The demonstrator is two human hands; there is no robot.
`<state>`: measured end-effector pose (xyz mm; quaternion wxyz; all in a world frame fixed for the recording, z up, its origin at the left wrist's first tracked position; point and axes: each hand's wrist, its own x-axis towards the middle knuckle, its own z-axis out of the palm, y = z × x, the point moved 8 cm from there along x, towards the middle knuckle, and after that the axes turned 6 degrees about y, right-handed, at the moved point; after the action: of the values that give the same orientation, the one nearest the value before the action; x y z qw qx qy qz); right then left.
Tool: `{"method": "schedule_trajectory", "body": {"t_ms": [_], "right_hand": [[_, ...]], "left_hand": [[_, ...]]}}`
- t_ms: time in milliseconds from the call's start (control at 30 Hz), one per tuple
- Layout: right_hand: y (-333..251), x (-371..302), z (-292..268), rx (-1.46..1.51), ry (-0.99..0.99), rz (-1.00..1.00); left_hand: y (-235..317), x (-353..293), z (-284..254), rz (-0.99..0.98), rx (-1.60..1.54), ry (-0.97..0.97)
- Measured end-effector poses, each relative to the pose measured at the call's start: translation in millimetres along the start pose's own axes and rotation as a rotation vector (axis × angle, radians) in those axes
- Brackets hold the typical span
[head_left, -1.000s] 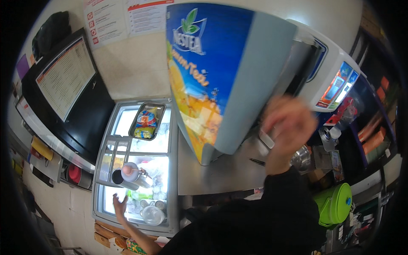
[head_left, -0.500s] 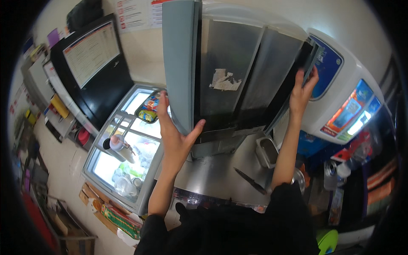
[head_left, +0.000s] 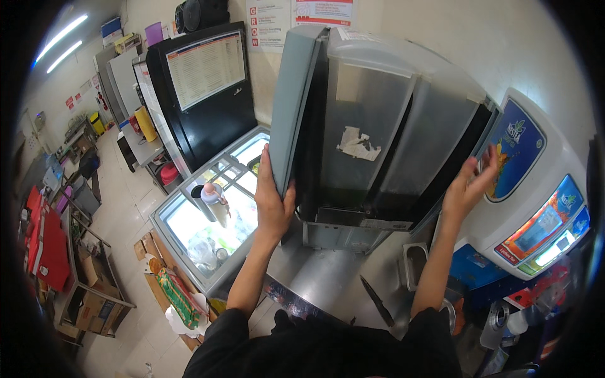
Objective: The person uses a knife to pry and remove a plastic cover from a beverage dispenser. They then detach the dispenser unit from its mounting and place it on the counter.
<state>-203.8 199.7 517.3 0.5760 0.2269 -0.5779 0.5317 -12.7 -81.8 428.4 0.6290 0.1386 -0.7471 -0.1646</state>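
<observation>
A tall machine with translucent bins (head_left: 365,126) stands on a steel counter in front of me. A torn paper label (head_left: 359,143) sticks to one bin. My left hand (head_left: 274,201) grips the grey side panel (head_left: 295,101) of the machine, fingers along its outer face and thumb at the near edge. Beside the machine's right edge, my right hand (head_left: 469,184) is raised with fingers apart, holding nothing. A knife (head_left: 377,301) lies on the counter below. Near my right forearm sits a small steel pan (head_left: 416,264).
A white drink dispenser (head_left: 554,164) stands close on the right. On the left is a lit glass-topped chest freezer (head_left: 189,252) with a bottle (head_left: 214,196) on it, before a black cabinet (head_left: 208,132). Clear plastic containers (head_left: 517,321) crowd the lower right.
My right hand has come off the machine's right edge and opened. The left hand stays on the grey panel, its thumb drawn in closer. The view has shifted, showing more of the left side.
</observation>
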Motion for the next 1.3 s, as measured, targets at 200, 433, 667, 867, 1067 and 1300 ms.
{"method": "schedule_trajectory", "body": {"t_ms": [200, 433, 667, 867, 1067, 1300], "right_hand": [[-157, -71, 41, 0.527, -0.657, -0.047], [-188, -77, 92, 0.539, -0.492, 0.199], [-198, -64, 106, 0.419, -0.459, 0.092], [-213, -75, 109, 0.452, -0.45, 0.123], [-238, -117, 123, 0.494, -0.445, 0.155], [-232, -117, 173, 0.664, -0.457, 0.388]], "left_hand": [[-6, -1, 2, -0.042, -0.053, 0.011], [2, 1, 14, -0.024, -0.041, 0.058], [18, 13, 5, 0.035, -0.018, 0.082], [10, 26, -16, -0.007, -0.08, 0.064], [-13, 16, -13, -0.025, -0.076, 0.022], [-37, 5, -11, -0.105, -0.097, -0.028]]}}
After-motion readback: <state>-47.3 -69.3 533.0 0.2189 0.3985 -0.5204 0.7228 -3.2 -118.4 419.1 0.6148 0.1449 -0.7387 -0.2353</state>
